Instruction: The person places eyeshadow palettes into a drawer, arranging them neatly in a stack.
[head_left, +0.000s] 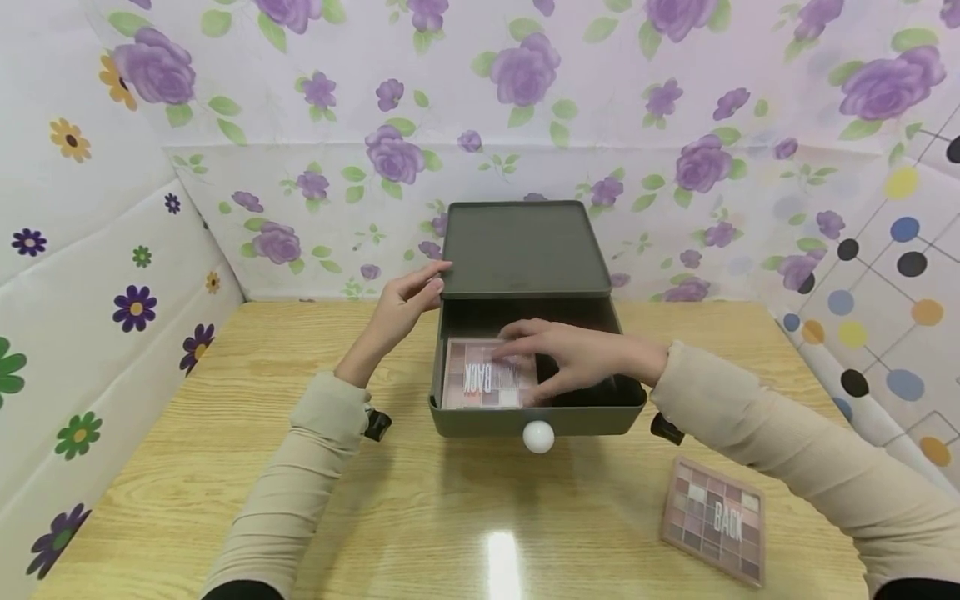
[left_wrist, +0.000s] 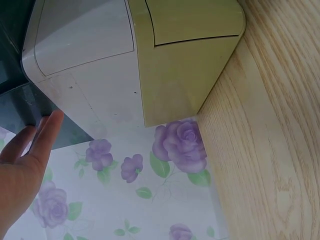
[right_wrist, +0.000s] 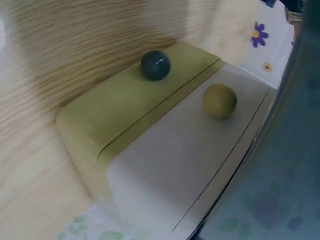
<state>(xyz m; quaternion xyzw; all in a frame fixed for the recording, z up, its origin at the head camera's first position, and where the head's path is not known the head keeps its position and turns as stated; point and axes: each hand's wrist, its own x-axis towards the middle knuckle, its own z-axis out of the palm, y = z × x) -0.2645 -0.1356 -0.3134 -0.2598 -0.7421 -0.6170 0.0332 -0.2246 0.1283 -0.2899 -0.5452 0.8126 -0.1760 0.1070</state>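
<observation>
The dark green top compartment [head_left: 487, 423] of a storage box has its lid [head_left: 525, 250] raised and a white knob [head_left: 538, 437] in front. Inside, on the left, an eyeshadow palette [head_left: 465, 375] marked "BACK" lies flat. My right hand [head_left: 573, 354] is over its right part, fingers spread and slightly blurred; whether they touch it is hard to tell. My left hand [head_left: 401, 304] is at the lid's left edge, and in the left wrist view its straight fingers [left_wrist: 47, 132] rest against the lid. The right wrist view does not show my right hand.
A second eyeshadow palette [head_left: 716, 521] lies on the wooden table [head_left: 300, 500] at the front right. Below the green compartment are a white drawer [right_wrist: 180, 150] with a yellow knob [right_wrist: 220, 101] and a yellow drawer [right_wrist: 120, 105] with a dark knob [right_wrist: 155, 65]. Flowered cloth [head_left: 300, 208] hangs behind.
</observation>
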